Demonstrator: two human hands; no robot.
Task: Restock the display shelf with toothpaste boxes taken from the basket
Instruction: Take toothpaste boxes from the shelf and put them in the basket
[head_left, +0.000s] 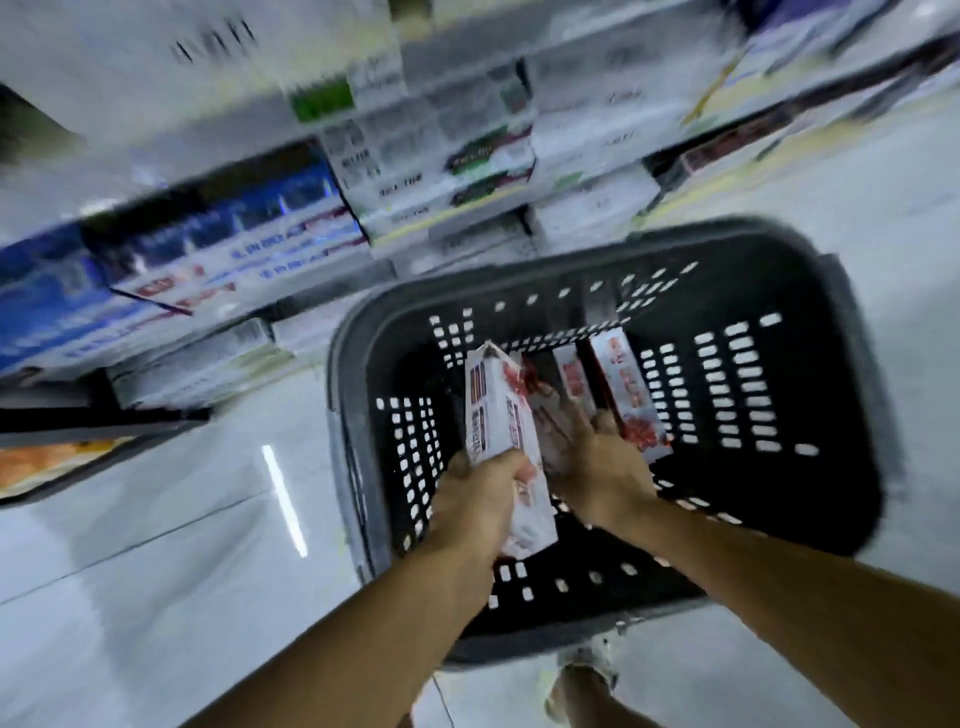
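Note:
A dark grey plastic basket (852, 395) stands on the floor below me, with both my hands inside it. My left hand (478, 504) is closed around a white and red toothpaste box (498, 415), held upright and tilted. My right hand (602, 462) reaches onto the other white and red boxes on the basket bottom; one box (631, 395) lies just past its fingers, another box (571, 379) beside it. Whether the right fingers grip a box is blurred. The display shelf (363, 218) with stacked toothpaste boxes runs across the top left.
Blue and white boxes (156, 270) fill the shelf's left part, white and green boxes (457, 161) its middle. A low dark shelf edge (104, 421) juts out at the left. Glossy white floor tiles (182, 571) surround the basket. My foot (582, 675) shows below it.

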